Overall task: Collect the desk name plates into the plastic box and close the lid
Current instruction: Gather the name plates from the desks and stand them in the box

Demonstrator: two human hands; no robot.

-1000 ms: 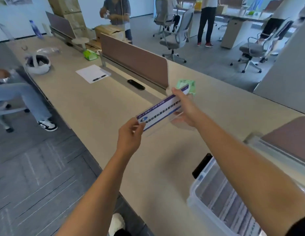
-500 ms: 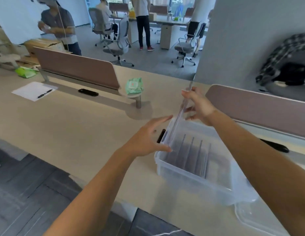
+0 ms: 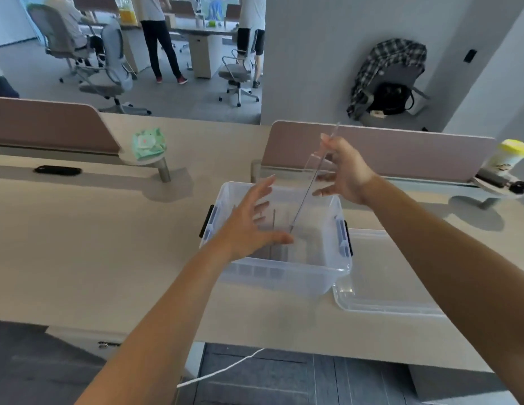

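A clear plastic box with black side latches stands on the beige desk in front of me. Several name plates stand on edge inside it. My right hand grips a clear acrylic name plate, seen edge-on and tilted, its lower end dipping into the box. My left hand hovers over the box's left side with fingers spread, holding nothing. The clear lid lies flat on the desk right of the box.
Brown divider screens run along the desk's far edge. A green tissue pack sits on a small stand at left, a yellow-capped canister at right. A white cable hangs below the desk. People and office chairs are beyond.
My view swung right from the long desk to the box. My left hand let go of the name plate; my right hand carried it over and lowered its end into the box.
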